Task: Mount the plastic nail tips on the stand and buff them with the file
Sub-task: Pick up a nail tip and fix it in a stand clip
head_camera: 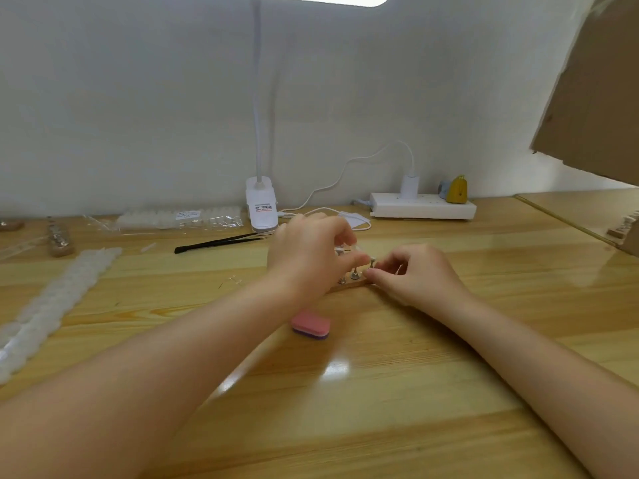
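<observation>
While both hands crowd the small wooden stand with metal pegs (349, 284) mid-table, left hand (307, 257) and right hand (416, 276) pinch at its pegs, mounting unfinished; the pink-and-purple buffing file block (310, 327) waits nearer, untouched.

Wooden stand (349, 286) with metal pegs sits mid-worktop, toward the far edge. Pink-purple file (310, 327) lies flat just nearer the front edge.

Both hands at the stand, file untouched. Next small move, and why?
Probably press the tip down onto a peg: both hands pinch at the stand, its pegs look mostly bare, and the file lies unused near the left forearm. The tip itself is too blurred to confirm.
</observation>
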A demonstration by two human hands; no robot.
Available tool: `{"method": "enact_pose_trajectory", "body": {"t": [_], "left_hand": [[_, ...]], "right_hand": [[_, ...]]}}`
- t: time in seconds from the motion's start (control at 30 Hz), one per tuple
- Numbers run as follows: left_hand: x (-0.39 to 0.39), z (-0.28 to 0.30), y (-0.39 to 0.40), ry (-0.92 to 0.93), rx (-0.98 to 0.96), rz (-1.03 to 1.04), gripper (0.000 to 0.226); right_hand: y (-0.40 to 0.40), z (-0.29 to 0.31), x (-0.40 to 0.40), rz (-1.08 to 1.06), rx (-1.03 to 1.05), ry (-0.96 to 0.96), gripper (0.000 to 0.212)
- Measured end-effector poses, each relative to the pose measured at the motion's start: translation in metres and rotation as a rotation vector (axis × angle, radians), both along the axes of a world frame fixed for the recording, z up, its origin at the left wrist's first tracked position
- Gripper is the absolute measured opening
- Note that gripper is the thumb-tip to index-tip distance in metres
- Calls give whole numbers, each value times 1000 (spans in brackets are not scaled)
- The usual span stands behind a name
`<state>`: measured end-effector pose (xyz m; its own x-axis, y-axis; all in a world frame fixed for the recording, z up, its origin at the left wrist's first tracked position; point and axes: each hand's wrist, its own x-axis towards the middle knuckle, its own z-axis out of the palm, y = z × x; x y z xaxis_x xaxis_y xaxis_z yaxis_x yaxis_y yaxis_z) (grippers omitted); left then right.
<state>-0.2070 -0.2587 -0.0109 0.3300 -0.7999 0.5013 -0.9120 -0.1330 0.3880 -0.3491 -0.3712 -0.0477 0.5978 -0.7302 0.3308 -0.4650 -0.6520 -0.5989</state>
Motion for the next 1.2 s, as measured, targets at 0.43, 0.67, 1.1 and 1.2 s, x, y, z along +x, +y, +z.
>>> {"method": "enact_pose_trajectory", "body": {"t": [0.43, 0.67, 1.1, 1.2], "left_hand": [[-13, -9, -35, -47, 103, 130, 29], [-19, 1, -35, -17, 205, 136, 29], [-21, 6, -33, 59, 354, 130, 37], [-21, 6, -32, 43, 367, 127, 34]], "right_hand": [[-7, -3, 2, -9, 70, -69, 20], [-9, -5, 2, -1, 70, -76, 15], [-14, 2, -4, 96, 67, 21, 8], [-13, 5, -8, 154, 84, 40, 9]]}}
